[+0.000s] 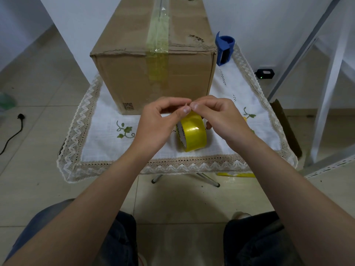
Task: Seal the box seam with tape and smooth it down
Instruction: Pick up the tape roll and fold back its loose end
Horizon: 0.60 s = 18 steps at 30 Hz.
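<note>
Both my hands pinch the tape roll's (193,134) free end; thin, sticky film, best gripped at that edge.

Box (153,73) at the back of the bench (99,143), dispenser (224,48) just right of it, tape roll (193,134) in front, between both hands (155,123) (221,120).
</note>
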Available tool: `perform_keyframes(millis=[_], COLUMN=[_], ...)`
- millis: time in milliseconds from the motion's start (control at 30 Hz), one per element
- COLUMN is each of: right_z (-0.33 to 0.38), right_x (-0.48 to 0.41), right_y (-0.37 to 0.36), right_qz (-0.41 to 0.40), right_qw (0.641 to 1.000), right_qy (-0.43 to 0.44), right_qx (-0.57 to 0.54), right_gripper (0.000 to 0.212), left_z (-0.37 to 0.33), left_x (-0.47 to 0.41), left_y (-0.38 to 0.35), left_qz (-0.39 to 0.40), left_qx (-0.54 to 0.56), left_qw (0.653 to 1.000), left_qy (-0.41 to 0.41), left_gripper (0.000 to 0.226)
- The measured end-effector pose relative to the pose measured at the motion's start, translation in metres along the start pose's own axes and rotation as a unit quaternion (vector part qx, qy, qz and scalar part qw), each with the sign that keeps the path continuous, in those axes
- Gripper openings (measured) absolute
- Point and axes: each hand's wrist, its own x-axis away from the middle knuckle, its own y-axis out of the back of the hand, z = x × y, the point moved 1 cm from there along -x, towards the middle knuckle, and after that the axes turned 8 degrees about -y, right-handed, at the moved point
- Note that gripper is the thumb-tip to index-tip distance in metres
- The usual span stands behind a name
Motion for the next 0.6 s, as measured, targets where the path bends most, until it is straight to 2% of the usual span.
perform_keyframes(millis=[233, 333, 433, 600], right_z=[0.000, 0.001, -0.001, -0.006], right_x=[-0.001, 0.000, 0.004, 0.002], right_y=[0.002, 0.008, 0.011, 0.010], right_qz=[0.003, 0.008, 0.018, -0.012], right_qw=[1.000, 0.998, 0.986, 0.978], right_qy=[0.001, 0.045, 0.113, 0.138], right_qx=[0.021, 0.038, 0.119, 0.158], right_gripper=[0.016, 0.009, 0.012, 0.014], left_z=[-0.001, 0.000, -0.001, -0.003], left_x=[-0.002, -0.004, -0.004, -0.006], left_y=[0.001, 0.003, 0.004, 0.005], left_qz=[0.015, -0.003, -0.006, -0.011], left_qx=[0.010, 0.022, 0.032, 0.022], left_qw=[1.000, 1.000, 0.999, 0.998], left_qy=[-0.008, -0.011, -0.018, -0.052], left_gripper=[0.014, 0.015, 0.014, 0.016])
